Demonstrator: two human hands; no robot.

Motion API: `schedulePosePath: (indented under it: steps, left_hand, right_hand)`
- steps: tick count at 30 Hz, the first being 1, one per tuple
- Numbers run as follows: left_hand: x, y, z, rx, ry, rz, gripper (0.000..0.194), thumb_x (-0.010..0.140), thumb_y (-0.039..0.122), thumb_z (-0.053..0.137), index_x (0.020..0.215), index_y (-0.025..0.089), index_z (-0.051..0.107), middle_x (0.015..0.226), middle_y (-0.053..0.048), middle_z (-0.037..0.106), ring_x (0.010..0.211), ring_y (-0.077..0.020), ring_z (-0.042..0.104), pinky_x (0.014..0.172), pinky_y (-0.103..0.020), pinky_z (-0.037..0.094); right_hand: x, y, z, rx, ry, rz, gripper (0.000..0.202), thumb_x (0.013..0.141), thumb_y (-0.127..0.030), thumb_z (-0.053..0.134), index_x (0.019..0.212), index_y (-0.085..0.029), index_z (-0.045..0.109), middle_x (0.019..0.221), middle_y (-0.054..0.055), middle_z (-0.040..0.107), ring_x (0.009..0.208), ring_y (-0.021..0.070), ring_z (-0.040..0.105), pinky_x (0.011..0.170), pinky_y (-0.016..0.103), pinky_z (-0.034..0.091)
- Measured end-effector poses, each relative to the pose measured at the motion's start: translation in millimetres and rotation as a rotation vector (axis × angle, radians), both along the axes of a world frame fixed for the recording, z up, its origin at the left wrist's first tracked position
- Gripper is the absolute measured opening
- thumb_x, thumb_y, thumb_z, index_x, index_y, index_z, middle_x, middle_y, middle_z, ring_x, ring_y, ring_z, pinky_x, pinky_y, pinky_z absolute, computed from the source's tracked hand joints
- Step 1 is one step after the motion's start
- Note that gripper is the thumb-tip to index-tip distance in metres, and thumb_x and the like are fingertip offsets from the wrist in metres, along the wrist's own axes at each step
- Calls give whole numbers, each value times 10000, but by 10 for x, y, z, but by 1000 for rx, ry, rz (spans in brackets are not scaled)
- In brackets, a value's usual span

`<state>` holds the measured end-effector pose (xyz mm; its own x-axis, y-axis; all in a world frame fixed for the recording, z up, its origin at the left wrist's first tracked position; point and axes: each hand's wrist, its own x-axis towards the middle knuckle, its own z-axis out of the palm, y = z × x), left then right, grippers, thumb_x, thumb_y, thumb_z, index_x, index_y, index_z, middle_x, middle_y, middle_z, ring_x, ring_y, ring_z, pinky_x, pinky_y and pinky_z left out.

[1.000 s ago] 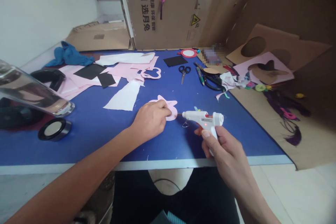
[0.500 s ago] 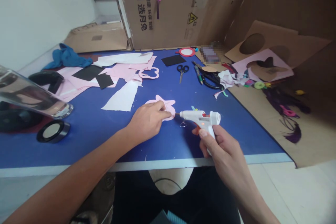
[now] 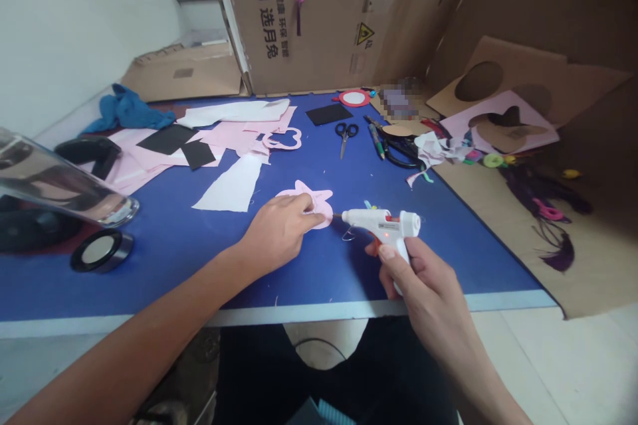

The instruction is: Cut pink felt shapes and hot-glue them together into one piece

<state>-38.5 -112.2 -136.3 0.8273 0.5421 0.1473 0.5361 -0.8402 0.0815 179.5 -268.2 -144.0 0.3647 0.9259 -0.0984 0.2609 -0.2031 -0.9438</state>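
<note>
The left hand (image 3: 274, 234), at mid-frame, lies over the pink cutout (image 3: 321, 202), fingers bent and close together; whether they pinch or merely press it cannot be told; the right hand (image 3: 416, 269), lower right of centre, is wrapped round the glue gun (image 3: 375, 220), its tip at the cutout's right edge; scissors (image 3: 344, 139) lie above.

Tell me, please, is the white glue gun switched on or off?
Switched on, it seems: a small reddish light glows on the glue gun held in the right hand.
</note>
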Motion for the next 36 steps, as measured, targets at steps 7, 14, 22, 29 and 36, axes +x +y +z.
schedulePosePath:
  steps: [7,14,22,29,36]
  left_hand:
    - [2,6,-29,-24,-58,4,454,999,36,462,1302,200,756,1208,-101,746,1166,-261,709,1043,-424,555]
    - [36,55,-11,-29,-48,47,248,1038,178,557,1163,210,769,1166,-80,760,1095,-253,725,974,-398,552]
    - [91,57,22,36,26,58,250,1097,209,535,1065,175,781,1082,-75,762,1023,-241,730,908,-381,531]
    - [104,39,5,106,51,55,311,1129,214,495,1029,175,786,1027,-71,748,963,-230,725,827,-361,517]
    - [114,18,14,64,28,83,272,1120,251,533,1046,172,783,1063,-70,752,964,-229,726,811,-363,524]
  right_hand:
    - [-9,-2,12,12,3,-7,472,1051,-663,597,1038,-220,760,604,-26,577,609,177,530,581,312,400]
    - [-2,3,-4,26,5,-5,457,1051,-645,604,1053,-213,751,600,-24,581,591,181,542,563,312,401]
    - [4,12,-3,21,13,4,464,1049,-651,605,1059,-213,756,596,-25,586,587,181,544,564,308,399]
    - [16,13,-11,15,16,18,462,1047,-654,603,1046,-217,752,591,-27,581,583,187,541,567,314,392]
    - [-10,6,1,12,15,-2,449,1049,-646,601,1049,-222,750,592,-33,576,591,180,533,581,316,384]
